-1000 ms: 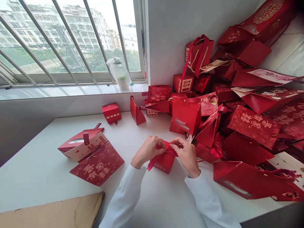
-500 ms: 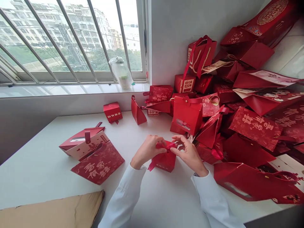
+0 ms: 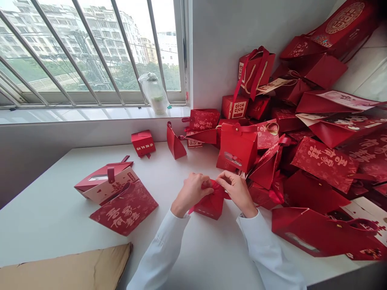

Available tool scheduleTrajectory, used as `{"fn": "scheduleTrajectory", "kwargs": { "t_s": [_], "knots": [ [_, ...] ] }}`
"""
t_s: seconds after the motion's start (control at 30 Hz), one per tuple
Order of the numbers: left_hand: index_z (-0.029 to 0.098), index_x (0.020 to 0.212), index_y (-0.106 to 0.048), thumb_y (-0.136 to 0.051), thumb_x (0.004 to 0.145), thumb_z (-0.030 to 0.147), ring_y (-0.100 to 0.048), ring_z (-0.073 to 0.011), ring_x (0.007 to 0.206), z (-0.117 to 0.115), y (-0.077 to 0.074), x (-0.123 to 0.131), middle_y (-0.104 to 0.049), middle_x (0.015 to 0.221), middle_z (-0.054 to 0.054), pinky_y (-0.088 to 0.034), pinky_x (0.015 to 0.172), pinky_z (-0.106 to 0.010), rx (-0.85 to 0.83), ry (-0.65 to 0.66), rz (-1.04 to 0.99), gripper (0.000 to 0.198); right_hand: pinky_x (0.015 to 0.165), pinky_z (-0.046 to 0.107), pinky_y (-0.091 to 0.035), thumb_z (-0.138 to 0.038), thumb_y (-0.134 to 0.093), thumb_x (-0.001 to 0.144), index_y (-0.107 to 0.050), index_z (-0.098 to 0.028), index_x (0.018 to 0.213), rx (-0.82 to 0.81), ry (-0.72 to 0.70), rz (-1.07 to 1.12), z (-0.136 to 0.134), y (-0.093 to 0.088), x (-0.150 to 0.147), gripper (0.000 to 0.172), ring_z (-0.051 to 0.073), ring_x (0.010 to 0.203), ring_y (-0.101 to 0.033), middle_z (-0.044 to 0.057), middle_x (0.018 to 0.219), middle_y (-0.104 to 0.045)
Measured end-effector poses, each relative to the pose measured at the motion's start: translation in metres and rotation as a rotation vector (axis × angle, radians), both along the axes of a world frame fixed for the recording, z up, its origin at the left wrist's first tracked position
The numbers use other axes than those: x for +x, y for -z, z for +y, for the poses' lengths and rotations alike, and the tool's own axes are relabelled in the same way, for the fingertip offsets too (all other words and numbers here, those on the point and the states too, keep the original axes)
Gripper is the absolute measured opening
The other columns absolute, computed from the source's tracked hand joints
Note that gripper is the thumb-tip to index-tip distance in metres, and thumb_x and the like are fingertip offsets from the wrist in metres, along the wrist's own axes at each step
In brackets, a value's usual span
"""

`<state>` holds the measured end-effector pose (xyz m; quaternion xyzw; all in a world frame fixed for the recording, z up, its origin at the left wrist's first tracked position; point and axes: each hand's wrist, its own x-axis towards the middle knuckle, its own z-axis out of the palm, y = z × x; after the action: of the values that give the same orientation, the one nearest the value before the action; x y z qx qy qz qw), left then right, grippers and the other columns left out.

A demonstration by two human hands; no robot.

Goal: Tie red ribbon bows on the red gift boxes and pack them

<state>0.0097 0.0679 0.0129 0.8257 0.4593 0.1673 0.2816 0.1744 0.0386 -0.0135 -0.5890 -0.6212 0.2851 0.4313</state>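
A small red gift box (image 3: 211,208) rests on the white table in front of me, with a red ribbon (image 3: 217,188) across its top. My left hand (image 3: 193,191) is closed at the ribbon's left side, thumb and fingers pinched on it. From the right, my right hand (image 3: 236,191) pinches the ribbon between thumb and forefinger, and a loop of it hangs by the fingers. One ribbon end pokes out below my left hand. The fingers partly cover the knot area, so how the ribbon is tied cannot be made out.
Several red gift boxes and bags are heaped at right, including a tall red bag (image 3: 238,147) close behind my right hand. Patterned bags (image 3: 125,209) stand at left, with a cardboard sheet (image 3: 66,268) nearer. A small red box (image 3: 143,143) sits at the back edge.
My hands have drawn closer together over the box. The right hand has moved left and now pinches the ribbon nearer the middle, with a loop showing beneath its fingers.
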Motion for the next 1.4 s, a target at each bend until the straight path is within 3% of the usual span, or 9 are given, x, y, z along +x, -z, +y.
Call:
{"fn": "scheduleTrajectory", "kwargs": {
  "t_s": [0.17,0.3,0.47,0.6,0.8,1.0,1.07,1.2,1.4],
  "knots": [
    [0.022,0.071,-0.063,-0.058,0.075,0.021,-0.055,-0.0182,0.077,0.001,0.001,-0.002,-0.065,0.076,0.001,-0.039,0.083,-0.032,-0.017,0.014,0.020,0.006,0.061,0.024,-0.037,-0.034,-0.051,0.082,-0.058,-0.020,0.069,-0.036,0.007,-0.030,0.006,0.002,-0.002,0.020,0.013,0.059,-0.052,-0.003,0.062,-0.058],
    [0.022,0.075,-0.061,-0.061,0.073,0.023,-0.056,-0.0186,0.078,0.000,-0.003,-0.007,-0.065,0.078,0.001,-0.040,0.073,-0.028,-0.043,0.017,0.002,0.002,0.061,0.025,-0.036,-0.033,-0.051,0.083,-0.057,-0.020,0.069,-0.035,0.023,-0.086,0.005,0.001,-0.002,0.020,0.013,0.058,-0.051,-0.004,0.060,-0.057],
    [0.021,0.088,-0.060,-0.049,0.083,0.049,-0.056,-0.0170,0.072,0.006,-0.012,-0.030,-0.064,0.083,-0.002,-0.040,0.063,-0.026,-0.117,-0.025,-0.060,0.031,0.058,0.025,-0.036,-0.042,-0.053,0.083,-0.061,-0.020,0.078,-0.064,-0.012,-0.046,0.004,0.000,0.001,0.024,0.013,0.057,-0.051,-0.003,0.061,-0.058],
    [0.019,0.085,-0.060,-0.046,0.082,0.055,-0.055,-0.0163,0.068,0.011,-0.014,-0.045,-0.064,0.079,-0.003,-0.039,0.059,-0.025,-0.267,-0.060,-0.010,0.039,0.056,0.025,-0.035,-0.048,-0.062,0.076,-0.063,-0.020,0.090,-0.120,-0.101,-0.054,0.003,-0.002,0.005,0.031,0.013,0.057,-0.048,-0.003,0.063,-0.058],
    [0.019,0.072,-0.055,-0.054,0.076,0.041,-0.045,-0.0117,0.059,0.011,-0.015,-0.038,-0.055,0.066,0.003,-0.032,0.052,-0.023,-0.328,-0.023,-0.056,0.023,0.055,0.024,-0.033,-0.035,-0.059,0.076,-0.065,-0.022,0.085,-0.154,-0.036,-0.139,0.000,-0.005,-0.001,0.017,0.012,0.056,-0.046,-0.004,0.058,-0.054],
    [0.019,0.078,-0.057,-0.056,0.073,0.028,-0.051,-0.0136,0.063,0.013,-0.011,-0.036,-0.057,0.063,0.004,-0.037,0.057,-0.024,-0.334,0.007,-0.056,0.010,0.055,0.025,-0.033,-0.033,-0.059,0.072,-0.062,-0.021,0.090,-0.171,0.009,-0.025,0.001,0.001,-0.006,0.022,0.012,0.053,-0.044,-0.005,0.058,-0.053],
    [0.020,0.086,-0.059,-0.055,0.075,0.028,-0.054,-0.0153,0.068,0.012,-0.011,-0.036,-0.060,0.070,0.002,-0.040,0.062,-0.026,-0.266,-0.014,-0.039,0.014,0.055,0.025,-0.033,-0.032,-0.059,0.071,-0.060,-0.021,0.092,-0.174,0.026,0.005,0.001,0.002,-0.007,0.024,0.012,0.052,-0.043,-0.006,0.057,-0.052],
    [0.023,0.093,-0.063,-0.053,0.081,0.031,-0.052,-0.0200,0.089,0.007,-0.012,-0.028,-0.061,0.093,-0.003,-0.041,0.077,-0.031,0.020,-0.093,-0.072,0.017,0.054,0.025,-0.032,-0.034,-0.061,0.071,-0.056,-0.021,0.095,-0.177,0.044,0.027,0.001,0.002,-0.008,0.028,0.012,0.050,-0.040,-0.007,0.056,-0.052],
    [0.021,0.074,-0.068,-0.056,0.083,0.041,-0.049,-0.0234,0.090,0.000,-0.004,0.001,-0.061,0.079,-0.005,-0.039,0.079,-0.033,0.030,-0.074,-0.051,0.025,0.052,0.024,-0.031,-0.038,-0.061,0.072,-0.051,-0.022,0.101,-0.183,0.044,0.055,0.002,0.006,-0.006,0.035,0.012,0.050,-0.039,-0.007,0.055,-0.051]
  ]
}}
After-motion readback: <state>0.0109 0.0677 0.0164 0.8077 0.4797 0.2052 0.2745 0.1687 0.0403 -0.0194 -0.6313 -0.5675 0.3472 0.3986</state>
